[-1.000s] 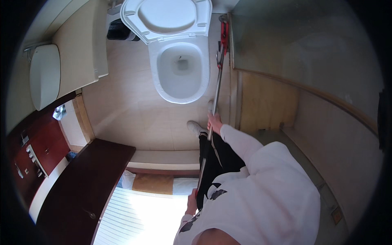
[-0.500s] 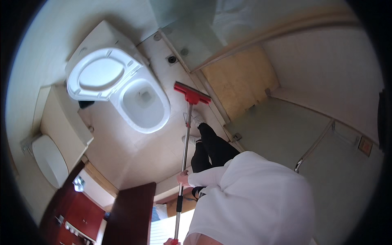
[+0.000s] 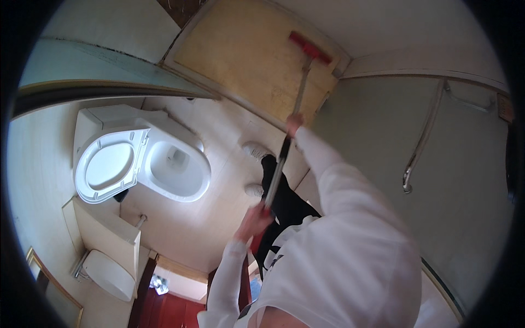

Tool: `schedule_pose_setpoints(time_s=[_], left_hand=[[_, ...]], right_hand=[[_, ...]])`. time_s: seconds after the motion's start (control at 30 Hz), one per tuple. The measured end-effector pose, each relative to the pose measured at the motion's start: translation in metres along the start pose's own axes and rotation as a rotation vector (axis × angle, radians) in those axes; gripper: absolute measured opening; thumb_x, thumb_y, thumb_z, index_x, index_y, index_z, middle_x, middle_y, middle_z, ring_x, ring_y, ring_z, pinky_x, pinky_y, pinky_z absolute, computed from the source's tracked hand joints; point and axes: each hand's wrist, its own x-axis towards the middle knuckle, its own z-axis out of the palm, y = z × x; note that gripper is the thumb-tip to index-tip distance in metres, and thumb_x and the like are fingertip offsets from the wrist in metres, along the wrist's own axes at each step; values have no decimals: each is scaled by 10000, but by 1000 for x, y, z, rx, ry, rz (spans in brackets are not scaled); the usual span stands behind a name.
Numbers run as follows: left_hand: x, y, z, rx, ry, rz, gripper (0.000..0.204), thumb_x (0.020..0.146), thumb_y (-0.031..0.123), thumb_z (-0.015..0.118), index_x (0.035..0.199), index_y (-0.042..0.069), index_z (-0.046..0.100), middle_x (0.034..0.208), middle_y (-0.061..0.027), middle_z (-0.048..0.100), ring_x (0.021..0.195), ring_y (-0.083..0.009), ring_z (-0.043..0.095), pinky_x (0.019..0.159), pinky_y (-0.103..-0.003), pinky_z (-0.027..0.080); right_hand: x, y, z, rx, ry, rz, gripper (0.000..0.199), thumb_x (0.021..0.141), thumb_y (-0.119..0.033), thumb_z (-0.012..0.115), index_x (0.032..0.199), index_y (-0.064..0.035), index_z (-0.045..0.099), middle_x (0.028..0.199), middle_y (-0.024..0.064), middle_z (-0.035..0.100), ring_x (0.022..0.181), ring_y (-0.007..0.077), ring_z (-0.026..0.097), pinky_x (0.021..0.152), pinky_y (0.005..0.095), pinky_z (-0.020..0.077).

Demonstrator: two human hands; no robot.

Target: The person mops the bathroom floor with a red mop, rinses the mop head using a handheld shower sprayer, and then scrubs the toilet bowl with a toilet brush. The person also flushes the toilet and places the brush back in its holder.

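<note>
A long-handled floor squeegee [image 3: 302, 82] with a red head [image 3: 310, 48] and a metal pole reaches away from me. Its head is slightly blurred over the yellowish shower floor [image 3: 235, 49], close to the far right corner; whether it touches the floor I cannot tell. My right hand [image 3: 294, 124] is wrapped round the pole just above its black grip sleeve. Lower down, my left hand [image 3: 255, 220] is closed on the near end of the pole, by my legs. Both white sleeves stretch toward the pole.
A white toilet [image 3: 180, 172] with its lid raised stands at left. A glass panel [image 3: 117, 63] with a dark edge crosses the upper left. At right is a frosted glass door [image 3: 372, 131] with a metal handle [image 3: 424, 136]. A small washbasin [image 3: 112, 273] hangs at lower left.
The squeegee head has moved from the tiled floor beside the toilet to the far shower floor. Both hands have moved forward with the pole, and the view has turned toward the shower.
</note>
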Motion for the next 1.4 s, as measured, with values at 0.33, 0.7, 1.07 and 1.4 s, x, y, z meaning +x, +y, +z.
schedule_pose_setpoints(time_s=[0.33, 0.7, 1.07, 1.4], left_hand=[[67, 78, 24, 35, 34, 48, 463, 802, 133, 533, 1219, 1, 378, 675, -167, 568, 512, -254, 594, 452, -393, 469], [-218, -130, -25, 166, 70, -330, 246, 796, 125, 569, 1002, 56, 452, 663, -108, 508, 575, -237, 560, 511, -377, 444], [-111, -135, 13, 440, 357, -226, 373, 706, 257, 697, 869, 23, 456, 728, -209, 601, 748, -409, 599, 640, -502, 475], [-148, -76, 8, 449, 400, -255, 193, 731, 143, 607, 834, 8, 515, 734, -225, 595, 703, -395, 596, 605, -478, 473]], right_hand=[[47, 130, 22, 1041, -322, -425, 325, 887, -263, 448, 974, 37, 537, 893, 168, 575, 850, 306, 557, 835, 423, 420], [-236, 1, -227, 1918, -1294, -62, 450, 933, -348, 406, 1258, -62, 282, 1103, 103, 444, 946, 207, 468, 814, 384, 454], [-296, 69, -347, 2104, -1899, 291, 497, 896, -329, 442, 1224, -69, 174, 970, 113, 505, 772, 240, 568, 661, 448, 535], [-218, 177, -229, 2067, -1986, 442, 571, 903, -571, 400, 1077, -41, 523, 863, 117, 590, 783, 230, 595, 695, 404, 519]])
